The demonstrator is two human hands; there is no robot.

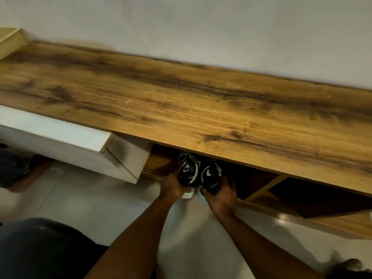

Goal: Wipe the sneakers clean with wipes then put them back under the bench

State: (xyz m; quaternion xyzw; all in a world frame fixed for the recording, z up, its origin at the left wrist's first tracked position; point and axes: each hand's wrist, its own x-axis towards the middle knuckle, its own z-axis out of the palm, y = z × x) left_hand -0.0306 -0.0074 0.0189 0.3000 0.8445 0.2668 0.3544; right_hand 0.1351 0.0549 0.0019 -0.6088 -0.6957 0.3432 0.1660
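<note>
Both hands at the open cubby in the lower centre of the frame, under the front edge of the wooden bench.

Left hand: fingers curled round the heel of the left sneaker, gripping it from the left side and below. That shoe is black with a white logo on the heel, pale sole showing beneath the hand, laces pointing back into the cubby.

Right hand: fingers wrapped round the heel of the right sneaker, thumb side toward the centre. Black heel with white markings; pale sole edge just visible under the hand.

The two sneakers sit side by side, touching or nearly so, heels toward the viewer, toes in shadow under the bench top. Cannot tell whether their soles rest on the cubby floor or are lifted.

A white drawer stands pulled out at the left of the frame, just beside the cubby. A wooden divider closes the cubby on the right, with another dark compartment beyond it.

Pale tiled floor below. The person's dark-clothed knee fills the lower left corner. White wall above the bench.
</note>
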